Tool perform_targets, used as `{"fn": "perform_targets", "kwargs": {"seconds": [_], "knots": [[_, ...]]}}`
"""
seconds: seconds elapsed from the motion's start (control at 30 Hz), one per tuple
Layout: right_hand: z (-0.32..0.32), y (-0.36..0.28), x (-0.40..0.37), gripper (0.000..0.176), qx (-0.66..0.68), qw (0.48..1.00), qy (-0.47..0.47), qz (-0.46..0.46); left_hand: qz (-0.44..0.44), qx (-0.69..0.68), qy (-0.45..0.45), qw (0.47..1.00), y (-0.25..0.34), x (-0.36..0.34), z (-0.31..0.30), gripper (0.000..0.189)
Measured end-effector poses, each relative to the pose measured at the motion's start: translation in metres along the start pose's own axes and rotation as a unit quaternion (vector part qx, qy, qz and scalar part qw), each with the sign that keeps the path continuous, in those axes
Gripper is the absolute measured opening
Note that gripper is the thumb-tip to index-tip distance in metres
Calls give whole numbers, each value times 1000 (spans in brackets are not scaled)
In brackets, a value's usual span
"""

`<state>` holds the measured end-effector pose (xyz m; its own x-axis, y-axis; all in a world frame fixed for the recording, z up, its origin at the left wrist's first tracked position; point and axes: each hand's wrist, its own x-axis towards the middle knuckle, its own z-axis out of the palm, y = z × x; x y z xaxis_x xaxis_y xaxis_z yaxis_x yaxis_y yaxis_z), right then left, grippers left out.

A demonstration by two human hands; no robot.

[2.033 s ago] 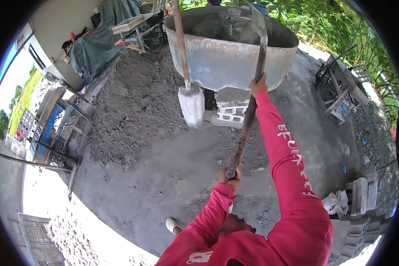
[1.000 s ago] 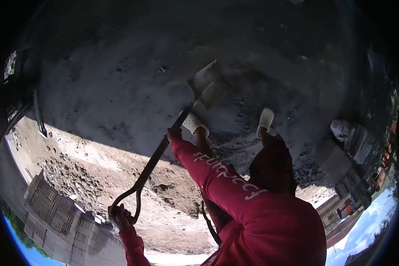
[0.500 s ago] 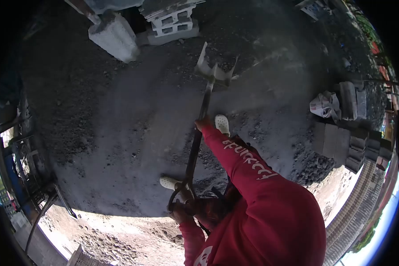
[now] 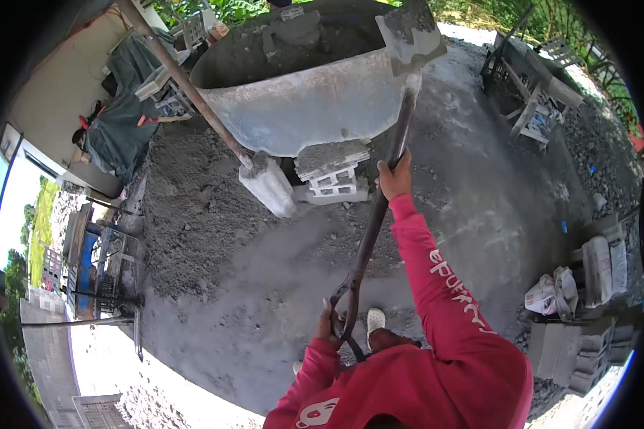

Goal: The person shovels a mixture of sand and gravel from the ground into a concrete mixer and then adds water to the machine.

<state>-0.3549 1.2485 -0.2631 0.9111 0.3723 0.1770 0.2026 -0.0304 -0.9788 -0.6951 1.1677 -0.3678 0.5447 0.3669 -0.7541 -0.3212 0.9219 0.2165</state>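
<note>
The shovel slants lengthwise toward the tub, blade by its right rim — right hand wrapped round the shaft nearer the tub, left hand gripping the handle farther away.

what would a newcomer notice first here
Probably the red sweatshirt at the bottom, and the long shovel slanting up from it, held by the left hand and right hand. Next, the big round tub at the top, with the shovel's blade at its right edge, and the gray mound below left.
</note>
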Motion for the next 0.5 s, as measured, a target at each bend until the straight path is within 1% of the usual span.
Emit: {"fn": "perform_targets", "kwargs": {"seconds": [0.03,0.07,0.13,0.17,0.2,0.23,0.3,0.37,0.4,0.43,0.47,0.5], "knots": [[4,-15,18,68,-9,1000,-10,-26,-14,-23,-34,999,0,5,16,28],[13,-16,36,68,-3,999,-24,-34,0,-33,-37,999,-1,7,36,28],[37,-12,73,69,-114,979,36,-166,-50,-52,-74,995,-4,7,78,32],[49,-18,90,70,-185,977,5,-108,-49,-109,-72,990,-4,17,95,30],[58,-18,99,71,-262,963,-28,-47,-51,-168,-66,982,-10,26,98,28],[57,-25,102,71,-266,962,-31,-62,-43,-183,-57,981,-20,35,82,28],[40,-44,100,71,-266,960,-37,-78,65,-55,-93,992,-25,79,40,29],[13,-31,77,66,-166,979,-35,-114,150,70,-112,980,-55,109,-10,36],[1,-13,60,66,-185,977,-49,-93,328,320,-97,884,-78,58,-1,42],[-9,7,45,62,-85,988,-112,-70,489,514,14,704,-99,2,13,49],[-26,19,26,56,-99,983,-145,-48,405,419,19,813,-110,-8,-25,36],[-44,30,6,51,-114,977,-179,-26,262,198,13,944,-116,-29,-25,21]]}}
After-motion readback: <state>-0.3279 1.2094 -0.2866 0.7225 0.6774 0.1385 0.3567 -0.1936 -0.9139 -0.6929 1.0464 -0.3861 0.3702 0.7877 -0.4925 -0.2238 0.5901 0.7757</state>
